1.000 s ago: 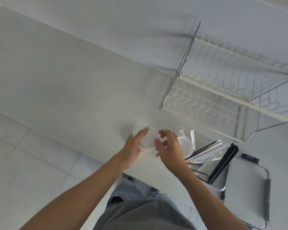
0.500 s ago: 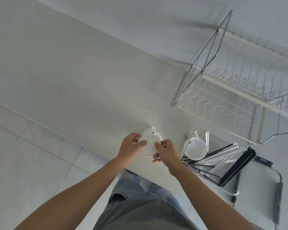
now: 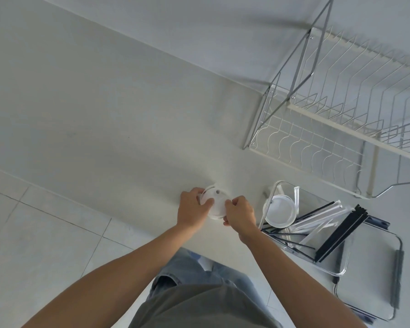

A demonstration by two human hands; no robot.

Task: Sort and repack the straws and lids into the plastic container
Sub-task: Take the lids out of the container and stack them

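Both hands share one grip on a stack of clear lids: the left hand pinches its near edge, the right hand its right rim, above the counter. Slick lids could fan apart and drop short of the plastic container, where another lid and straws lie.

Lid: round, translucent white, small hole near rim; held over bench's near edge. Plastic container: clear, rectangular, open, on bench at near edge; holds second white lid, white wrapped straws, black straws lying slanted.
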